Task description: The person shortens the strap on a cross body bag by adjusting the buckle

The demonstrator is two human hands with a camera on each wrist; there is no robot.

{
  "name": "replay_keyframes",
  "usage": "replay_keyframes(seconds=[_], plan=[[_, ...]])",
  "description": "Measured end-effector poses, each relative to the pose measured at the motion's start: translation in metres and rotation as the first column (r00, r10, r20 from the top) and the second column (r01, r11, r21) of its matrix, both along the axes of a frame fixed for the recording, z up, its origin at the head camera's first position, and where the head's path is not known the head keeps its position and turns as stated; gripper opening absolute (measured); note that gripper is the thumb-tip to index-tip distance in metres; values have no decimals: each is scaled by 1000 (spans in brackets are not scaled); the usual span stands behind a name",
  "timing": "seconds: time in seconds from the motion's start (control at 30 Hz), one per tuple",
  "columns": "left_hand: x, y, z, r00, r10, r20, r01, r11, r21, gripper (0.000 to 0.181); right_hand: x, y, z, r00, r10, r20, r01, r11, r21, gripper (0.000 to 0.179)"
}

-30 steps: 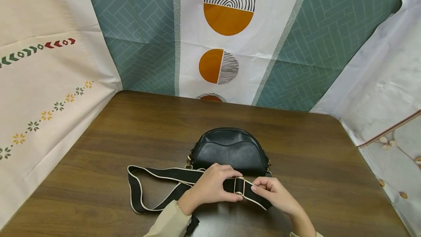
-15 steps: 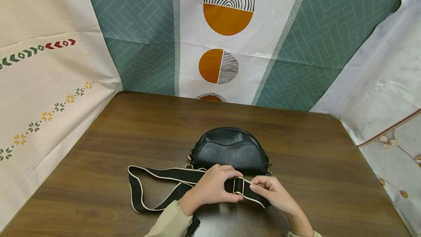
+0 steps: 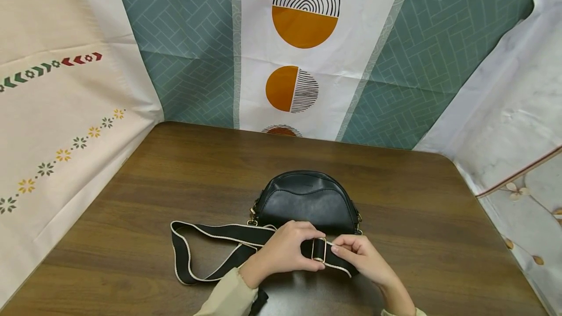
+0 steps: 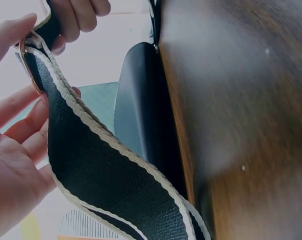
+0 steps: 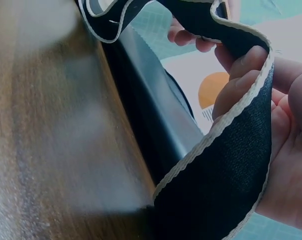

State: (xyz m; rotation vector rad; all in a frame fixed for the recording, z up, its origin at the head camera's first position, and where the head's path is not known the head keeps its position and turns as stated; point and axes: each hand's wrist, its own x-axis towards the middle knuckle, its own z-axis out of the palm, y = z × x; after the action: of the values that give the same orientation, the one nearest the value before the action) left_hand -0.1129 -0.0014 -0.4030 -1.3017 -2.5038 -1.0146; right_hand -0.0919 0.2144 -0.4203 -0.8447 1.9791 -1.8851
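Observation:
A black half-moon handbag stands on the brown table, behind both hands. In front of it runs its wide black strap with cream edging. My left hand holds the gold slider buckle on the strap, thumb at the near end and fingers at the far end. Just right of the buckle, my right hand pinches the strap between thumb and fingers. The left wrist view shows the strap hanging in a twist from the buckle. In the right wrist view the strap curves down past the right fingers.
The strap's slack lies in a loop on the wooden table to the left. A dark strap end shows beside the left sleeve. Patterned cloths hang around the table's back and sides.
My right hand has shifted slightly left, towards the buckle, bringing its part of the strap along. The left hand keeps its hold on the buckle almost unmoved.

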Motion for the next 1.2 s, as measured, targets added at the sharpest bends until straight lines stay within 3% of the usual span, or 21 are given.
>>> replay_keyframes(seconds=[0.3,0.77,0.97,1.2], plan=[[1,0,1,999,2,54,-1,1000,-10,46,-1,0,1,999,37,17,-36,998,-58,15],[2,0,0,999,-10,33,9,1000,29,47,-1,-8,1,1000,23,21,-23,999,-34,15],[0,-3,0,997,-26,75,18,995,95,47,-1,5,3,999,15,29,-15,1000,15,17],[-2,-3,0,991,-35,132,20,994,109,47,0,14,3,999,33,14,-32,999,-13,15]])
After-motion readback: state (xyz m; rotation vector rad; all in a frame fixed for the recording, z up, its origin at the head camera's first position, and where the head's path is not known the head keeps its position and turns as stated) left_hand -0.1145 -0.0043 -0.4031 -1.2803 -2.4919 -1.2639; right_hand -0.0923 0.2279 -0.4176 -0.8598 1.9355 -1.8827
